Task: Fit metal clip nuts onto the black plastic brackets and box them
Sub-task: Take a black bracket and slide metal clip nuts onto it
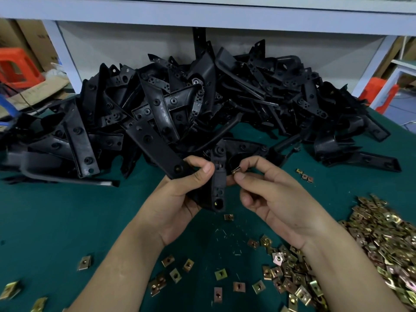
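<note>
Hands meet above the middle of the green table (56,221), near its front edge. The left hand (180,199) grips a black plastic bracket (218,176), fingers and thumb curled round its upper part, so that the long arm stands nearly upright with its lower end clear of the cloth. The right hand (274,199) pinches a metal clip nut (236,171) between thumb and forefinger, just beside the bracket's right edge.

Behind the hands, a pile of brackets (180,104) spans the back of the table almost from the left edge to the right, under a white shelf frame (202,19). A heap of clip nuts (382,244) lies along the right edge, close against the right forearm. Loose clip nuts (220,274) dot the front strip between the forearms. Bare cloth lies left of the left forearm, with only a few nuts at the front left corner. A red stool (15,66) stands beyond the left edge.
</note>
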A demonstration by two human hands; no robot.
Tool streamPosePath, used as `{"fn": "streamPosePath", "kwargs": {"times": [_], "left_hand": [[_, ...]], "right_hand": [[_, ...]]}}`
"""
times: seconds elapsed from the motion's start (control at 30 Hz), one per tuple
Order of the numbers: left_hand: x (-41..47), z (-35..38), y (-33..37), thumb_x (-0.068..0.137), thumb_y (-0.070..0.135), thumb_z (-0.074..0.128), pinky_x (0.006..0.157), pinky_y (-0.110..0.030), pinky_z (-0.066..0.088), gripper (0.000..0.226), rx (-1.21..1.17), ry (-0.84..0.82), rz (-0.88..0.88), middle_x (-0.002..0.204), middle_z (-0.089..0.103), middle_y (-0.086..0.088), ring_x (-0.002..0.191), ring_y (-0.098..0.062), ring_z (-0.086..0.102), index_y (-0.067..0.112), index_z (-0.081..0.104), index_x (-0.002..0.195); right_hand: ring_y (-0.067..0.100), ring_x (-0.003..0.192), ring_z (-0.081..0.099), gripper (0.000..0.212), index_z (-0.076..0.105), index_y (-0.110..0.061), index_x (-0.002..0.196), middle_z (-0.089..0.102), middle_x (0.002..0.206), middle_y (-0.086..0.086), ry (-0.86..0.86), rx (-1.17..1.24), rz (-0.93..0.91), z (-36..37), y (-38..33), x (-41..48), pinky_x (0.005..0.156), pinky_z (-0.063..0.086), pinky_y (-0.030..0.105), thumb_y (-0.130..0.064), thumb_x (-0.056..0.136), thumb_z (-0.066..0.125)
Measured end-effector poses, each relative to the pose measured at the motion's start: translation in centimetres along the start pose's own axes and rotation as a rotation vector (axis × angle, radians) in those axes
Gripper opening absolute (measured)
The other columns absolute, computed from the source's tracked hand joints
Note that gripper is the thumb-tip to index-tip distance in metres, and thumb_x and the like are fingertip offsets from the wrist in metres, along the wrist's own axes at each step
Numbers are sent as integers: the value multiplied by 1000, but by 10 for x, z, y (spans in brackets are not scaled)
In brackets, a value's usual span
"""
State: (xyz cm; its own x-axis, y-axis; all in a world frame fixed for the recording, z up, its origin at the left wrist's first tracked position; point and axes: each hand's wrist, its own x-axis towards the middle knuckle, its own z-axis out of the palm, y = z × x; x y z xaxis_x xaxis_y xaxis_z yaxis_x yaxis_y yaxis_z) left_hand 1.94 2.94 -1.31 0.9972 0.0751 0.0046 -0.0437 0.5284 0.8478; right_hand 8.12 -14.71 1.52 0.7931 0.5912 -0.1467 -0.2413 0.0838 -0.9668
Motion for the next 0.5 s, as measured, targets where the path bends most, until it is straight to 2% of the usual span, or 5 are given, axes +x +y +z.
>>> {"fn": "streamPosePath", "kwargs": {"times": [0.1,0.17,0.3,0.37,0.5], "left_hand": [[1,-1,-1,78,29,80,76,-30,58,15,37,28,-14,108,74,-7,116,-31,68,22,67,81],[0,0,-1,77,30,80,73,-30,58,14,47,38,-15,104,74,-5,106,-26,71,23,68,79],[0,1,-1,74,29,80,67,-26,57,14,37,59,-19,98,73,-2,86,-15,71,22,68,78],[0,1,-1,75,29,80,67,-26,57,13,54,52,-23,93,73,0,82,-14,70,23,68,77],[0,1,-1,81,27,79,69,-25,57,14,72,37,-36,88,70,3,80,-12,67,22,66,77]], "right_hand": [[8,54,53,10,60,-16,100,69,81,-1,1,-46,-5,1,1,0,59,42,21,-8,95,62],[9,54,54,16,67,-20,104,69,82,0,-8,-57,-6,1,1,0,57,43,19,-8,95,62],[6,54,53,18,77,-26,88,61,70,-1,21,-72,-15,0,3,2,55,44,16,-12,92,67],[5,54,53,10,79,-23,89,60,66,-3,40,-45,-15,1,4,2,55,45,15,-18,84,72],[1,51,52,18,81,-16,92,60,62,-9,95,42,13,4,7,4,53,45,12,-23,77,73]]}}
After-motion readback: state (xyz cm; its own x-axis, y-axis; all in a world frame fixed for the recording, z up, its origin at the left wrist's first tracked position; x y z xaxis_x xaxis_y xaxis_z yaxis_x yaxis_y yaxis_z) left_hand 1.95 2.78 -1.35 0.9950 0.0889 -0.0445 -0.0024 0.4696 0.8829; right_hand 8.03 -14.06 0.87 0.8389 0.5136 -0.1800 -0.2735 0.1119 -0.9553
